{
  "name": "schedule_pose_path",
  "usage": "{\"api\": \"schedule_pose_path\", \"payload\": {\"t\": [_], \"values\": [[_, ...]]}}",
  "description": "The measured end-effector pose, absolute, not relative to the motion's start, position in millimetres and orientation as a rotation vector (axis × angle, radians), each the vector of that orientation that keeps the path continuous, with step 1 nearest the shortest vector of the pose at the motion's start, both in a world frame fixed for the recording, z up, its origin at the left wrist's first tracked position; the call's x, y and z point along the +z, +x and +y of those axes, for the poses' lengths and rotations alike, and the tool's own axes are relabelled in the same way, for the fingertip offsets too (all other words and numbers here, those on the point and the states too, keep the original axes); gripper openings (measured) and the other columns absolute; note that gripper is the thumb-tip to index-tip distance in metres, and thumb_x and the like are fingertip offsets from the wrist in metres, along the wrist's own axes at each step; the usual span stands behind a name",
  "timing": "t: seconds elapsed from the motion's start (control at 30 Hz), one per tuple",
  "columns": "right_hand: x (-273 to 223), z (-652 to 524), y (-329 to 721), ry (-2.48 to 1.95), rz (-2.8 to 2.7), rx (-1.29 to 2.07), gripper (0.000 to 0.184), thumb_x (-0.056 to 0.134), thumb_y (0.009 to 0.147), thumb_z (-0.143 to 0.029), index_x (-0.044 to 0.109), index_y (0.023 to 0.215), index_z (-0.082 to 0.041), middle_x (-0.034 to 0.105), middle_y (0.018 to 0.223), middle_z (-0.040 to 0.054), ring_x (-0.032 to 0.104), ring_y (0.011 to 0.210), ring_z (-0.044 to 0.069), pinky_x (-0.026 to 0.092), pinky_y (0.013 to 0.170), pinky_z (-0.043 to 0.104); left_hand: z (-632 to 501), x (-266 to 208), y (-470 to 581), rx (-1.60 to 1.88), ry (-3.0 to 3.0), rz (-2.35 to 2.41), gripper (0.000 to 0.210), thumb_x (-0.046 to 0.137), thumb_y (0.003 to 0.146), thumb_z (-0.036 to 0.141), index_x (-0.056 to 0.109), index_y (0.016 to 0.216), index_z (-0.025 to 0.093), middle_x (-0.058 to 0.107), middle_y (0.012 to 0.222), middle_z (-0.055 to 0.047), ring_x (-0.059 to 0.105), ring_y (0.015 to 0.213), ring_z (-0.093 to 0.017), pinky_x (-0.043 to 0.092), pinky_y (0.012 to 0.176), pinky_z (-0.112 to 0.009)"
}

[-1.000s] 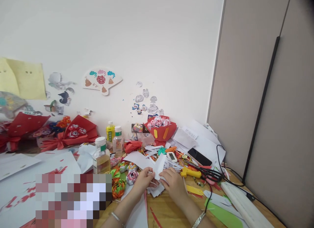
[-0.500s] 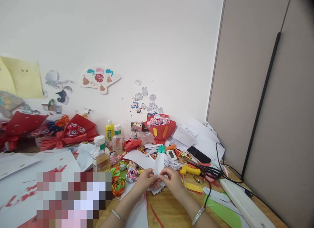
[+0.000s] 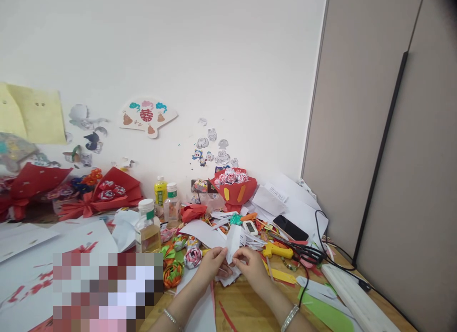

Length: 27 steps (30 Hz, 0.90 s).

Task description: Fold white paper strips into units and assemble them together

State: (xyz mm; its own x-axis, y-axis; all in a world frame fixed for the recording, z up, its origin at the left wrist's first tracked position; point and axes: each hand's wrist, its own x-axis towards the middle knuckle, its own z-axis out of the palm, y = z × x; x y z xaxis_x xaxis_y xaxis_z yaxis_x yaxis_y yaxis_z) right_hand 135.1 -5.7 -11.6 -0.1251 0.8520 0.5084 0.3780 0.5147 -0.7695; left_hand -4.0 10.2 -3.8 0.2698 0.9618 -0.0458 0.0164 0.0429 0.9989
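Observation:
A narrow strip of white paper (image 3: pixel 233 239) stands up between my two hands, low in the middle of the view. My left hand (image 3: pixel 217 263) pinches its lower left edge between thumb and fingers. On the other side, my right hand (image 3: pixel 248 264) has thumb and forefinger closed at the strip's lower right corner. Beneath them lie loose white paper pieces (image 3: pixel 230 277). Left of my left hand sit several folded paper flowers, among them a pink-and-white one (image 3: pixel 193 258) and an orange-and-green one (image 3: pixel 173 274).
A yellow glue gun (image 3: pixel 277 250) with black cable lies to the right, near a phone (image 3: pixel 291 227) and a white power strip (image 3: pixel 357 296). A bottle of amber liquid (image 3: pixel 148 232) stands left. Behind is a red-wrapped bouquet (image 3: pixel 233 191). A green sheet (image 3: pixel 326 310) lies front right.
The paper strip has shifted and tilted slightly to the right, with both hands still at its lower end. The whole view has moved a little.

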Motion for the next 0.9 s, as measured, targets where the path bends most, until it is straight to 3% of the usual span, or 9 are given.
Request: {"api": "schedule_pose_path", "payload": {"t": [0.23,0.33,0.57,0.9], "values": [[-13,-4,136,-1.083,-1.704,0.537,0.009,0.052,0.067,-0.014,0.060,0.068,-0.017,0.062,0.067,0.0018,0.057,0.069,0.017,0.042,0.064,0.025,-2,9,-5,0.881,1.266,1.015,0.011,0.052,0.060,0.024,0.049,0.065,0.016,0.061,0.054,0.001,0.060,0.050,-0.013,0.045,0.046,-0.021],[-14,-3,136,-1.084,-1.689,0.567,0.008,0.052,0.067,-0.015,0.059,0.070,-0.017,0.061,0.067,0.0018,0.058,0.067,0.017,0.043,0.063,0.025,-6,15,-4,0.852,1.281,0.979,0.019,0.049,0.056,0.016,0.053,0.074,0.013,0.064,0.063,-0.002,0.060,0.051,-0.013,0.045,0.048,-0.021],[-15,-5,136,-1.031,-1.685,0.670,0.010,0.051,0.068,-0.014,0.058,0.074,-0.016,0.060,0.069,0.0016,0.058,0.064,0.016,0.044,0.060,0.025,-9,17,-4,0.840,1.303,0.944,0.032,0.048,0.055,0.012,0.054,0.087,0.012,0.065,0.068,-0.004,0.060,0.053,-0.014,0.045,0.049,-0.023],[-12,-4,139,-1.042,-1.697,0.646,0.011,0.052,0.067,-0.016,0.060,0.073,-0.017,0.062,0.074,0.0025,0.056,0.073,0.017,0.043,0.068,0.027,-10,14,-8,0.817,1.306,0.920,0.019,0.056,0.058,0.019,0.053,0.076,0.013,0.065,0.064,-0.001,0.059,0.053,-0.013,0.044,0.049,-0.023]]}}
